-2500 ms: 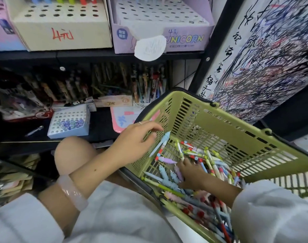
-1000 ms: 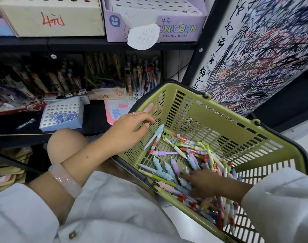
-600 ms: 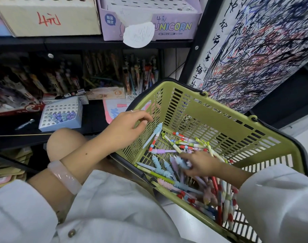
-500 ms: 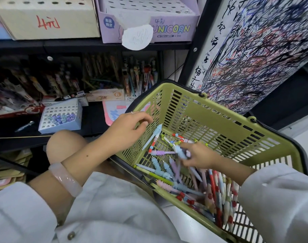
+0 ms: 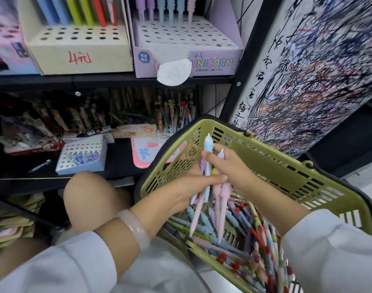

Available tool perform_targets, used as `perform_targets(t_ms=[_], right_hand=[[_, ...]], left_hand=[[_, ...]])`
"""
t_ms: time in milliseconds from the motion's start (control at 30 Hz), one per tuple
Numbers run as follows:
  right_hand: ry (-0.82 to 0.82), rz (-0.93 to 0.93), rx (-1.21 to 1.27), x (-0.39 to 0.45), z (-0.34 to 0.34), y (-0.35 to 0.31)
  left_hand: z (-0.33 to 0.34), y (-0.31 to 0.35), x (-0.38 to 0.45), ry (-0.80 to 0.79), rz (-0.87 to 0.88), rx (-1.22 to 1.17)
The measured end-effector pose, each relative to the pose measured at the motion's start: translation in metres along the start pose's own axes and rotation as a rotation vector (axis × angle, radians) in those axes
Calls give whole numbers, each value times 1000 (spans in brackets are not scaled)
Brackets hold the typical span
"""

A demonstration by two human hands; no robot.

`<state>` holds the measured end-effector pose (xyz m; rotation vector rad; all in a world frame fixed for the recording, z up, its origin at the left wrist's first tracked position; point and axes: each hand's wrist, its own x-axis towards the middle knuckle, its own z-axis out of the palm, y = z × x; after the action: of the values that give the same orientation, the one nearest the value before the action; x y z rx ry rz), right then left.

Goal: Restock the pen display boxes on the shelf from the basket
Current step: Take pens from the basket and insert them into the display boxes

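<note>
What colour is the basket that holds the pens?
The basket is olive green with a black rim, seen in the head view.

A single wide-angle head camera looks forward and down from close above the person's lap. The green basket fills the lower right, near the lens; the shelf with its display boxes faces it beyond, bowed by the lens.
</note>
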<state>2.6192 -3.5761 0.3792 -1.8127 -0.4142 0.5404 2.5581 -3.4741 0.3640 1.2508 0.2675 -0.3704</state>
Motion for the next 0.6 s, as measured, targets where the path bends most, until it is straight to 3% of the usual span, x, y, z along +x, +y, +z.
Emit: perform_targets(t_ms=[200,433,600], right_hand=[[118,58,75,-1,17,-9],[254,56,138,1,29,-11],[313,25,-164,5,30,-14]], left_hand=[[-17,7,-5,-109,89,119],[-16,12,-5,-55,208,286],[-13,3,-5,-11,286,242]])
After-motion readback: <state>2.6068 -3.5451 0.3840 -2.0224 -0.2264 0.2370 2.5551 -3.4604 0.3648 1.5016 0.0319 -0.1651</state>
